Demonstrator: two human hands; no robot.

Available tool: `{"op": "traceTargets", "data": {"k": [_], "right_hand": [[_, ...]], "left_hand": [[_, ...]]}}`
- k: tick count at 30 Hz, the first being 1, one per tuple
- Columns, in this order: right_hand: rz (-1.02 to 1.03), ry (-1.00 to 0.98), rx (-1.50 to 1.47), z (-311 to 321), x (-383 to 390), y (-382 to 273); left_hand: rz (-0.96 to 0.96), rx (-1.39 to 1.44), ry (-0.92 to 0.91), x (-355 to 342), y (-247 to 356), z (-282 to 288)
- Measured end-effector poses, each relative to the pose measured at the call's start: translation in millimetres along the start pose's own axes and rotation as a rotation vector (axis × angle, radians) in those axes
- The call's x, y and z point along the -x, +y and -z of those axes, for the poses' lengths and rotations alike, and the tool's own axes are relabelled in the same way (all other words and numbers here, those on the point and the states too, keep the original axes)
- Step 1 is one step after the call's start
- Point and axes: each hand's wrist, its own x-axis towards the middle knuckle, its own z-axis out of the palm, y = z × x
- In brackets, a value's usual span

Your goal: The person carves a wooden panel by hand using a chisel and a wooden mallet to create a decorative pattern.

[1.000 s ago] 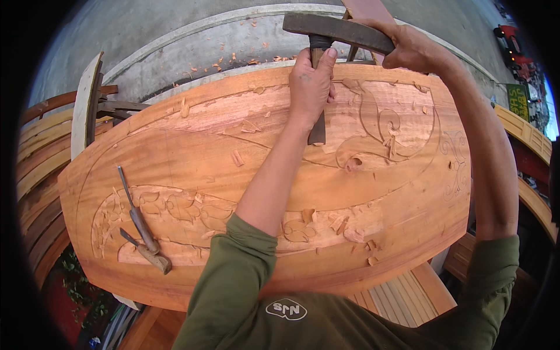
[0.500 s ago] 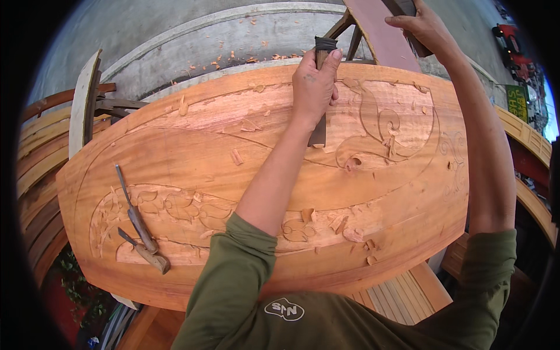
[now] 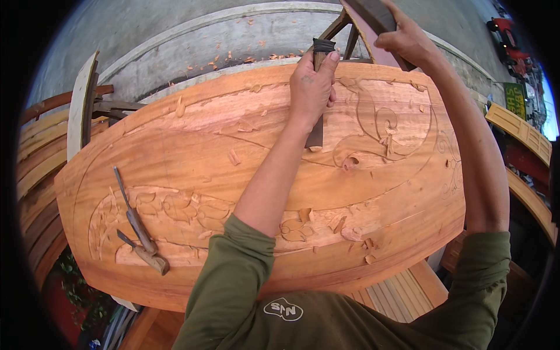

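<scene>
Left: two loose carving tools (image 3: pixel 140 229) on the wooden panel (image 3: pixel 198 156), beside cut leaves (image 3: pixel 179 210). Centre: left hand (image 3: pixel 311 90), closed round a flat chisel (image 3: pixel 315 135), tip at the wood. Right: far carved scroll (image 3: pixel 385 127); right hand (image 3: pixel 409 44), clasping a dark mallet (image 3: pixel 375 14); drawn scrollwork (image 3: pixel 445 143) (uncut, from where I stand).

Carved wooden panel (image 3: pixel 192 156): two carving tools (image 3: pixel 140 227) at left, shavings (image 3: pixel 305 214) scattered.

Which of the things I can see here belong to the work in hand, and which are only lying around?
Belonging to the work:
carved wooden panel
chisel-like tool in the left hand
dark mallet-like tool in the right hand
probably the thin-bladed tool and shorter tool resting on the panel

Only lying around:
loose shavings
wooden pieces at the left
</scene>
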Motion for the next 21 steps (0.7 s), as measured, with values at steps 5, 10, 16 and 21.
{"op": "traceTargets", "data": {"k": [5, 10, 16, 21], "right_hand": [[0.042, -0.165, 0.213, 28, -10, 0], [-0.236, 0.207, -0.212, 14, -6, -13], [0.241, -0.207, 0.304, 22, 1, -5], [-0.07, 0.293, -0.156, -6, 5, -5]], "left_hand": [[0.002, -0.049, 0.0, 5, 1, 0], [0.015, -0.044, 0.0, 0, -1, 3], [0.05, -0.065, -0.013, 8, 0, 3], [0.046, -0.073, -0.013, 3, -3, 0]]}}
